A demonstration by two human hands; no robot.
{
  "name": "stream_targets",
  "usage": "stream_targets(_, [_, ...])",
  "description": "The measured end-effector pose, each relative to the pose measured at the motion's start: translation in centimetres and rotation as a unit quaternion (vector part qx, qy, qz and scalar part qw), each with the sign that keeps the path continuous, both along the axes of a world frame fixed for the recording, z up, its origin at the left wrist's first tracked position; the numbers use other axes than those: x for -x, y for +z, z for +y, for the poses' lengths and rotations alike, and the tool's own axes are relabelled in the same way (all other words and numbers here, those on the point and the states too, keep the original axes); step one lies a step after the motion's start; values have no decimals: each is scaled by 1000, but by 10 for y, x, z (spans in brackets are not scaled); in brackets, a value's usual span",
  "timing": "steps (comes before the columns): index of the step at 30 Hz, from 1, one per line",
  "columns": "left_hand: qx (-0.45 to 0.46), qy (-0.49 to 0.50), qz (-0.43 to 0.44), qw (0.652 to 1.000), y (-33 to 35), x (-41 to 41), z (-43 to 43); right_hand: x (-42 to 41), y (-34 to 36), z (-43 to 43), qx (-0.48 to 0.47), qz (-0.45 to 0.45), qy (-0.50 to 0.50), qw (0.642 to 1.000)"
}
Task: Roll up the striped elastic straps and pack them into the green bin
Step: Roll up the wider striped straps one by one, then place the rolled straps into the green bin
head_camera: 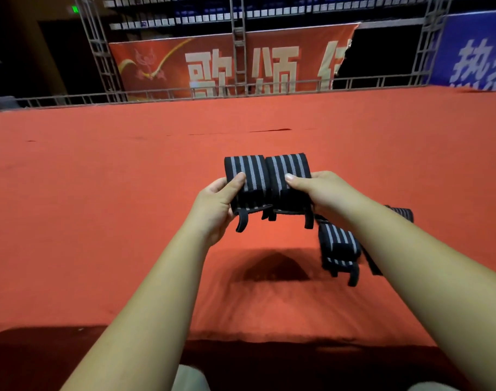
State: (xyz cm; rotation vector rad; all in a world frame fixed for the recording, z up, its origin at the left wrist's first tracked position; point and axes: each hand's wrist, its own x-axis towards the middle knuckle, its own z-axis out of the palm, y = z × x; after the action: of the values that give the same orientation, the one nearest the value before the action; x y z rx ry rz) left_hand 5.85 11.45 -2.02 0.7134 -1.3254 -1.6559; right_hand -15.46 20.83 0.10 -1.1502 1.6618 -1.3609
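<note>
Above the red counter [128, 193], left grip [215, 207] pinches a rolled black-and-grey striped elastic strap [249, 174]; right grip [318, 193] pinches a second strap [289, 167] touching it.

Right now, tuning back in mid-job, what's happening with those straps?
A person holds two rolled striped straps side by side above the red cloth. The left hand grips the left roll and the right hand grips the right roll. A third roll lies on the cloth beside the right forearm, and part of another strap shows just past that forearm. The green bin is not in view, so no packing can be seen yet.
</note>
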Motion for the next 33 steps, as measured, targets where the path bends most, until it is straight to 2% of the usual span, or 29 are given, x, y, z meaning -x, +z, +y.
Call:
stream_targets(5, [-30,-13,-14,999,-7,47,-64,47,-10,-68,-44,28,-11,999])
stream_targets(10, [-65,-107,-91,988,22,83,-110,88,16,-104,-88,81,-18,993])
stream_targets(13, [-87,-158,-130,975,58,99,-118,111,43,-108,-109,64,-14,992])
stream_targets(17, [-87,-174,-155,969,128,130,-118,147,102,-100,-136,2,-21,990])
stream_targets(25, [-99,-187,-169,963,287,228,-73,240,248,-38,-108,-87,-56,989])
stream_targets(33, [-113,-178,-187,960,359,316,-4,318,312,41,-89,-136,-120,979])
